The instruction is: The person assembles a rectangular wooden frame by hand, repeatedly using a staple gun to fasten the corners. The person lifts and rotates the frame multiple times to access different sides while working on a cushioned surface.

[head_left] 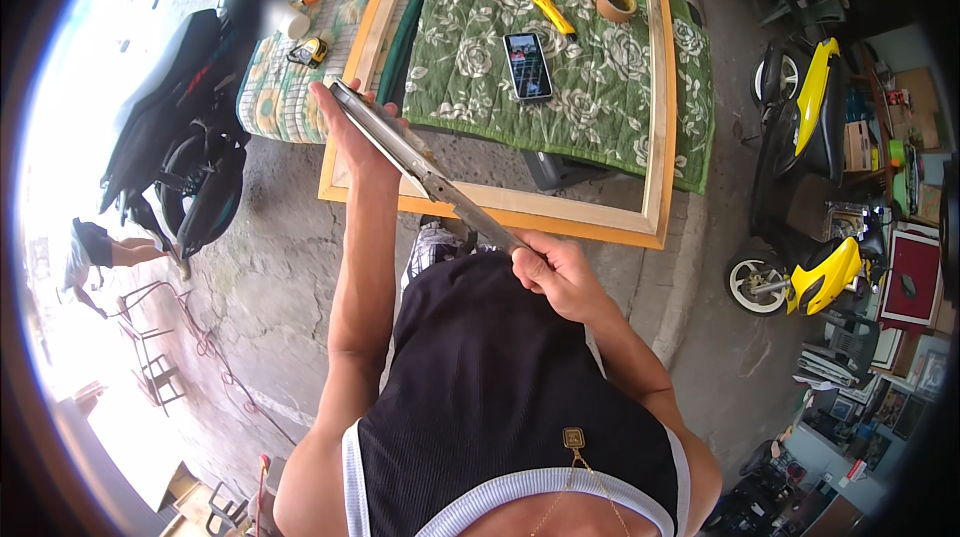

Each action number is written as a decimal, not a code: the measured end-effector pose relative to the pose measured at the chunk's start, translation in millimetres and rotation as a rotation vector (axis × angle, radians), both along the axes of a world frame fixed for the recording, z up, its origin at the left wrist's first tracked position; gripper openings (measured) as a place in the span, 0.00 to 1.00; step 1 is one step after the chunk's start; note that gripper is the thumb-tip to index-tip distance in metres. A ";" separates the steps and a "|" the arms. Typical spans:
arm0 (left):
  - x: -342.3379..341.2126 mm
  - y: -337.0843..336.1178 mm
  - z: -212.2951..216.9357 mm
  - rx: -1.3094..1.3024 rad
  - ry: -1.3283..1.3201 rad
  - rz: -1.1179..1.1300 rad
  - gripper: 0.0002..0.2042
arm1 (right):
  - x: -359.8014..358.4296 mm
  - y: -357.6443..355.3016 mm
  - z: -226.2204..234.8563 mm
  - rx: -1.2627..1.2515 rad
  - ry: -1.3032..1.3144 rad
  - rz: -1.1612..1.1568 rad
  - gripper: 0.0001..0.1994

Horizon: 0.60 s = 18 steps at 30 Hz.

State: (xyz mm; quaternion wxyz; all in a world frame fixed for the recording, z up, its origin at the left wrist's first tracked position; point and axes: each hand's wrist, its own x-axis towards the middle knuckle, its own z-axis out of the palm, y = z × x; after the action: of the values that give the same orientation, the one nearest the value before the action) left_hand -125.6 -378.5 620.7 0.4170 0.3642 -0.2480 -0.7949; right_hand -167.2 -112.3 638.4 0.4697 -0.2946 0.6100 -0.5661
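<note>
A long, flat, grey metal strip [425, 167], dull and worn, is held slantwise above the near edge of the bench [690, 127]. The left hand [350, 132] cups its far end; the right hand [555, 272] is closed round its near end. Beneath lies a pale wooden frame [560, 212] on a green floral quilt [600, 87], bearing a phone [527, 65], yellow utility knife [552, 14] and tape roll [615, 4].

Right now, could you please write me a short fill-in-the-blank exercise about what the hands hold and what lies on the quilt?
1. Both the left hand and the right hand hold one long ____ strip.
2. The phone lies on the ____ floral quilt.
3. The utility knife by the tape roll is ____.
4. The wooden frame lies around the ____.

Missing words: metal; green; yellow; quilt
</note>
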 end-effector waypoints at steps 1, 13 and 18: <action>0.1 1.3 2.8 -0.031 -0.012 0.024 0.30 | -1.0 1.5 1.3 0.012 -0.023 0.008 0.17; 3.6 25.2 14.2 -0.172 -0.125 0.035 0.27 | 1.7 -24.9 13.1 0.090 -0.213 -0.017 0.15; 1.4 33.1 0.5 -0.134 -0.125 0.010 0.26 | 14.5 -44.0 6.1 -0.020 -0.339 -0.277 0.18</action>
State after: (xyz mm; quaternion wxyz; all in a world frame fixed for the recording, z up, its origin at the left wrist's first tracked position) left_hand -124.1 -345.3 621.2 0.4284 0.3855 -0.3244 -0.7501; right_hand -152.8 -156.3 644.4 0.4803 -0.1132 0.5511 -0.6728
